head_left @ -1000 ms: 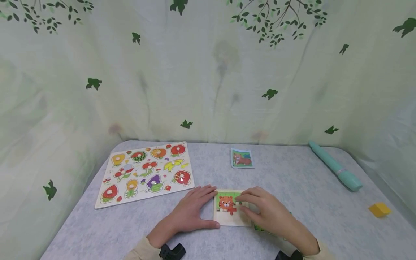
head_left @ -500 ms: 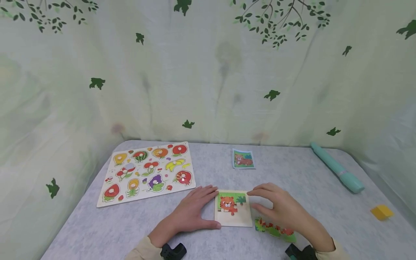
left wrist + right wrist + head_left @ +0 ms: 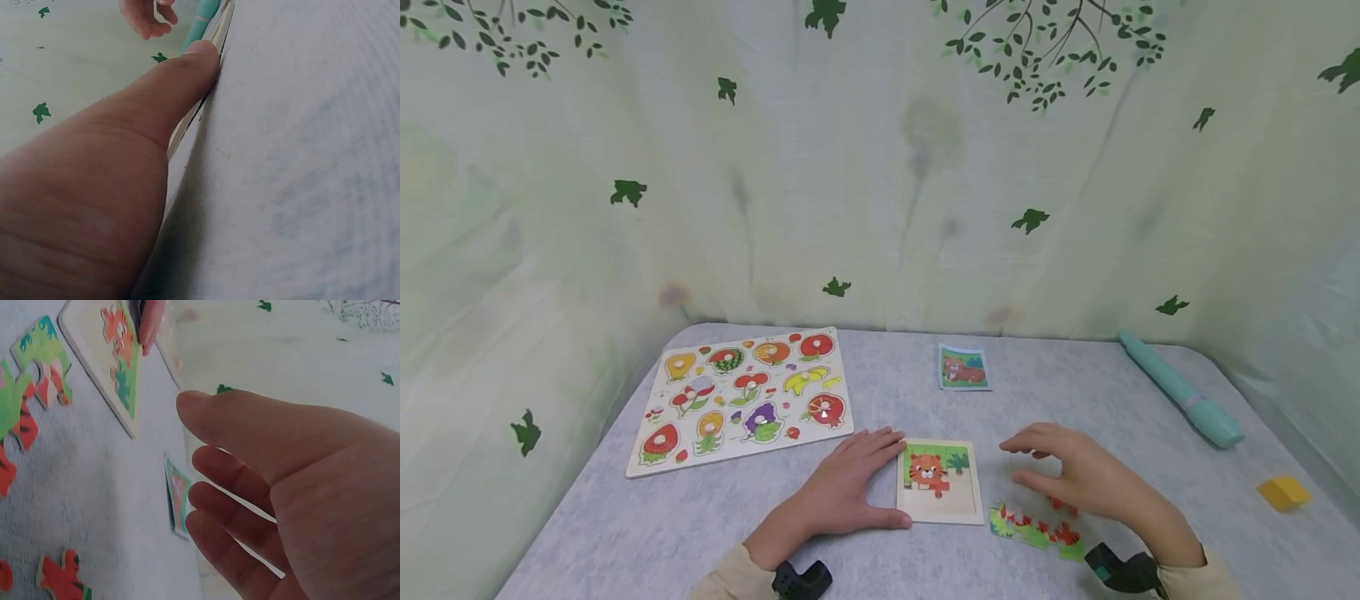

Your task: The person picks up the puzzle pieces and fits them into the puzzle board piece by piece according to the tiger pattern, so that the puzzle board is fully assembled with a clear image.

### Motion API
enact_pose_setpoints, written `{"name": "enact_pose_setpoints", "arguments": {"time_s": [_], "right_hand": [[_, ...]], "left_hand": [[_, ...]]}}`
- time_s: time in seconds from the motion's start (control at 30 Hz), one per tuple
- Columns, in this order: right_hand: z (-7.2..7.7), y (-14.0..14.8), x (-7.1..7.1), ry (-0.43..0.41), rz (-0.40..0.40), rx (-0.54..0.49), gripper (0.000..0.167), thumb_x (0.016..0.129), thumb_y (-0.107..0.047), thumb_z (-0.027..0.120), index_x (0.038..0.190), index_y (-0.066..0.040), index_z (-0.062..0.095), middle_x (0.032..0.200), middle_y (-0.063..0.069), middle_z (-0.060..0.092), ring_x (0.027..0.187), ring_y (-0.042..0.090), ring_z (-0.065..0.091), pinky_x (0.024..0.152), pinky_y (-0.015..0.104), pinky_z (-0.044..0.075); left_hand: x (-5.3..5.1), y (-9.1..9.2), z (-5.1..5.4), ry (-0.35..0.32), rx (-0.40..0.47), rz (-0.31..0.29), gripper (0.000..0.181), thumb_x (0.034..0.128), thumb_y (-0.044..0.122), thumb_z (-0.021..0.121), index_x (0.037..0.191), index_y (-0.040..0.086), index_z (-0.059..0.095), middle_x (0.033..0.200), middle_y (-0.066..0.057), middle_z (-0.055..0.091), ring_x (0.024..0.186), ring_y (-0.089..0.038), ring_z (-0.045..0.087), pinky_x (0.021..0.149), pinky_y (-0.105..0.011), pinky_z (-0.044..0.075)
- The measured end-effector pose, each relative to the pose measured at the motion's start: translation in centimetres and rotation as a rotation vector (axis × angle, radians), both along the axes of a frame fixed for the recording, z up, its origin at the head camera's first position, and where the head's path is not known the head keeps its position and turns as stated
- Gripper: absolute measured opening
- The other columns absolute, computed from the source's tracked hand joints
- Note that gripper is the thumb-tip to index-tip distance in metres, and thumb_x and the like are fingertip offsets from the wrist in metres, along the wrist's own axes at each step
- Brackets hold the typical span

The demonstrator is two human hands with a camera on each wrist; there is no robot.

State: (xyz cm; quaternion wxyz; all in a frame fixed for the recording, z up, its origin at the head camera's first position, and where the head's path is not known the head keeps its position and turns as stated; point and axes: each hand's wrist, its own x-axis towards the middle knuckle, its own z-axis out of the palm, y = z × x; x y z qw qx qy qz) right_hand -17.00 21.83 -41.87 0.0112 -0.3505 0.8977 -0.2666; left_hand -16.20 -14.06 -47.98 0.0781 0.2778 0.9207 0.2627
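Note:
A small wooden jigsaw tray (image 3: 940, 505) lies on the table with its upper part filled, showing an orange tiger's face, grass and a dark green plant. My left hand (image 3: 842, 487) rests at its left edge, fingers extended and thumb by the lower left corner. Right of the tray, my right hand (image 3: 1078, 471) is held above the table with fingers loosely bent and nothing between them. Below it lie several loose jigsaw pieces (image 3: 1033, 533) in orange and green, partly hidden by the hand. In the right wrist view an orange piece (image 3: 62, 575) lies apart.
A white fruit peg puzzle board (image 3: 741, 400) lies at the left. Behind the tray is a small tiger picture card (image 3: 964, 369). A teal tube-shaped object (image 3: 1180, 390) lies at the right, with a yellow block (image 3: 1285, 493) nearer the edge. Leaf-printed curtains surround the table.
My right hand has left a dark green plant piece in the tray's upper right and drawn back to the right, over the loose pieces. The left hand stays at the tray's edge.

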Motion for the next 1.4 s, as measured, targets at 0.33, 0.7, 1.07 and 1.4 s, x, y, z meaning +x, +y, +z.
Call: {"name": "enact_pose_setpoints", "arguments": {"time_s": [0.33,0.7,1.07,1.4], "right_hand": [[0.1,2.2,-0.8,-0.140,0.002,0.017,0.041,0.093,-0.037,0.078,0.126,-0.014,0.071,0.117,-0.001,0.072,0.098,0.015,0.066,0.083,0.029,0.061],[-0.4,3.5,-1.2,-0.277,-0.034,0.048,0.043,0.090,-0.037,0.081,0.124,-0.014,0.072,0.114,-0.004,0.072,0.095,0.009,0.062,0.081,0.027,0.060],[-1.1,4.4,-1.5,-0.335,-0.102,0.095,0.052,0.083,-0.044,0.085,0.125,-0.018,0.070,0.107,-0.009,0.067,0.093,0.005,0.057,0.078,0.026,0.056],[-1.3,5.0,-1.8,-0.388,-0.118,0.140,0.044,0.080,-0.036,0.089,0.116,-0.020,0.070,0.101,-0.007,0.063,0.088,0.006,0.054,0.075,0.023,0.054]], "left_hand": [[0.1,-0.1,-0.2,-0.008,0.002,0.000,0.101,0.0792,0.078,0.069,0.159,0.023,0.042,0.166,0.009,0.036,0.157,-0.017,0.025,0.129,-0.051,0.019],[0.3,-0.1,-0.3,-0.012,0.001,-0.001,0.101,0.0794,0.078,0.069,0.159,0.022,0.042,0.166,0.008,0.036,0.157,-0.017,0.026,0.129,-0.052,0.020],[0.2,-0.1,-0.2,-0.017,0.000,0.005,0.100,0.0795,0.078,0.069,0.159,0.023,0.042,0.166,0.008,0.036,0.157,-0.017,0.025,0.129,-0.052,0.019],[0.1,-0.1,-0.1,-0.016,0.000,0.008,0.100,0.0797,0.078,0.069,0.159,0.023,0.042,0.166,0.009,0.035,0.157,-0.017,0.024,0.129,-0.052,0.019]]}}
